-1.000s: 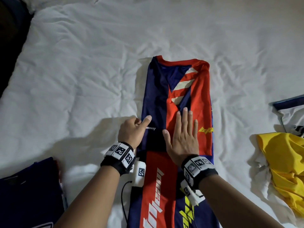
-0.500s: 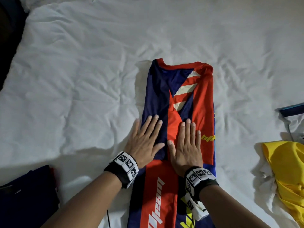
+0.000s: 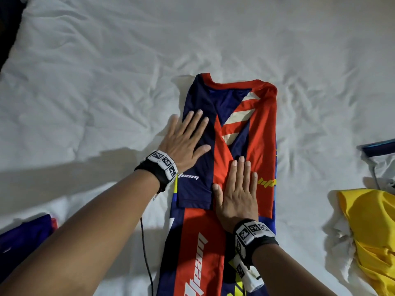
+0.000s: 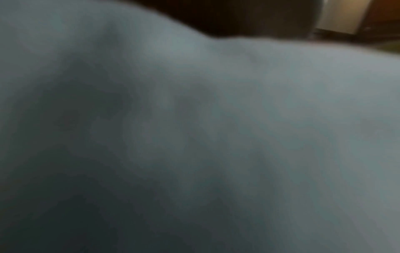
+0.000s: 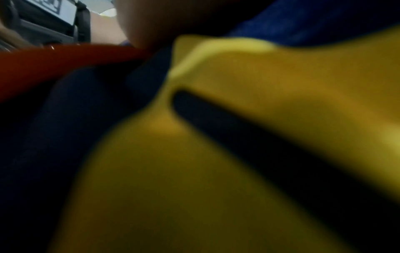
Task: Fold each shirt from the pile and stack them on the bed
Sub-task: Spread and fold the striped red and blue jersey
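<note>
Since a second ago: left hand (image 3: 185,139) went from curled with one finger out at the jersey's (image 3: 233,159) left edge to flat, palm down, fingers straight and slightly spread on the folded-in navy sleeve, and it has slid up toward the collar. Right hand (image 3: 237,192) hasn't really moved: flat on the red panel, fingers straight and close together, thumb out.

Read: both side folds are in and being smoothed. Jersey is a long narrow strip in the middle of the bed (image 3: 106,92), collar at the far end, hem running off toward the near edge. Probably next is folding the hem up to the collar.

Around:
- yellow shirt (image 3: 372,231) crumpled at the right edge, another garment (image 3: 380,146) past it
- dark blue shirt (image 3: 23,238) at the near left corner
- black cable (image 3: 147,259) on the sheet just left of the jersey's lower part; could snag the hem fold

Both wrist views are blurred close-ups of fabric, no use.
</note>
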The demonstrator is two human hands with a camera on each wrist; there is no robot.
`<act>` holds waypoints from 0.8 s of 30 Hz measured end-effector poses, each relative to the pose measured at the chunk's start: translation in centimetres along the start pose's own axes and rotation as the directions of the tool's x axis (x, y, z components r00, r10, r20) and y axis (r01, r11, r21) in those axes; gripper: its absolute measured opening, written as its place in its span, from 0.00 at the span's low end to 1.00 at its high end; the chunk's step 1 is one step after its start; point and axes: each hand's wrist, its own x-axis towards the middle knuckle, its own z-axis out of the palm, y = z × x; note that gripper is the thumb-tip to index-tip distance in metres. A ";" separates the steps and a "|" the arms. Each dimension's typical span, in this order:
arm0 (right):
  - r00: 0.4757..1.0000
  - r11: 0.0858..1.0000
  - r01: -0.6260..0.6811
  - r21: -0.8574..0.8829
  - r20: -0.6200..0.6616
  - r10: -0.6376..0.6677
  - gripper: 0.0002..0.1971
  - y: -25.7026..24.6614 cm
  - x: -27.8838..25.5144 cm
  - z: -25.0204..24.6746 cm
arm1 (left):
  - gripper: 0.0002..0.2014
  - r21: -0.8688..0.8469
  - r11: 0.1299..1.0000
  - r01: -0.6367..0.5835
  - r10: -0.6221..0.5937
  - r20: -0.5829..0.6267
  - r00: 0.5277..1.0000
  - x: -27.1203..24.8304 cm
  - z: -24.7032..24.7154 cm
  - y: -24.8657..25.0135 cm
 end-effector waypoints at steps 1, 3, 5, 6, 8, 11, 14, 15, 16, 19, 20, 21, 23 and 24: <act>1.000 1.000 -0.001 0.006 0.006 0.001 0.38 -0.1 0.0 0.0 | 0.40 -0.008 0.998 0.068 -0.068 -0.002 0.998 0.1 -0.2 -0.6; 1.000 1.000 -0.001 0.002 0.007 0.001 0.39 -0.1 -0.1 0.0 | 0.40 -0.087 0.974 0.210 -0.215 -0.051 0.975 -0.5 -1.0 -0.8; 1.000 1.000 -0.012 0.000 0.020 0.012 0.39 -0.2 0.0 0.0 | 0.39 -0.165 0.955 0.248 -0.266 -0.101 0.959 -2.1 -1.9 0.9; 0.999 1.000 -0.019 0.001 0.030 0.019 0.39 -0.2 0.0 -0.1 | 0.39 -0.180 0.959 0.219 -0.242 -0.118 0.963 -3.4 -2.3 2.5; 0.999 1.000 -0.010 0.016 0.051 0.009 0.38 -0.2 -0.1 -0.5 | 0.38 -0.168 0.978 0.126 -0.143 -0.092 0.985 -6.6 -2.0 6.2; 0.996 0.993 0.041 0.106 0.076 -0.049 0.36 0.3 -0.5 -2.3 | 0.38 -0.130 0.984 0.125 -0.130 -0.028 0.991 -10.6 0.6 8.7; 0.997 0.992 0.076 0.105 0.025 -0.079 0.36 1.7 -2.0 -4.8 | 0.37 -0.125 0.948 0.293 -0.294 0.005 0.956 -12.5 1.4 8.1; 0.996 0.993 0.084 0.087 0.020 -0.086 0.36 2.1 -2.4 -5.2 | 0.37 -0.149 0.933 0.328 -0.334 -0.017 0.942 -12.7 0.9 8.2; 0.995 0.993 0.095 0.072 0.019 -0.097 0.36 2.4 -2.8 -5.5 | 0.37 -0.178 0.929 0.324 -0.337 -0.049 0.940 -12.8 0.3 8.7; 0.987 0.988 0.153 0.021 0.039 -0.153 0.35 2.8 -3.2 -4.7 | 0.37 -0.178 0.977 0.121 -0.139 -0.092 0.986 -12.9 0.1 11.2; 0.987 0.988 0.154 -0.013 0.056 -0.154 0.35 3.2 -3.4 -4.1 | 0.37 -0.146 0.987 0.069 -0.081 -0.079 0.994 -13.1 0.6 11.5; 0.988 0.989 0.143 -0.048 0.070 -0.140 0.35 3.8 -3.6 -3.5 | 0.37 -0.122 0.991 0.058 -0.065 -0.053 0.996 -13.3 1.1 11.4; 0.992 0.991 0.102 -0.086 0.078 -0.095 0.36 5.4 -4.2 -2.6 | 0.36 -0.112 0.985 0.128 -0.130 -0.004 0.992 -14.1 2.1 10.2; 0.994 0.992 0.086 -0.091 0.079 -0.078 0.36 6.1 -4.6 -2.4 | 0.36 -0.114 0.978 0.175 -0.174 0.019 0.984 -14.6 2.2 9.3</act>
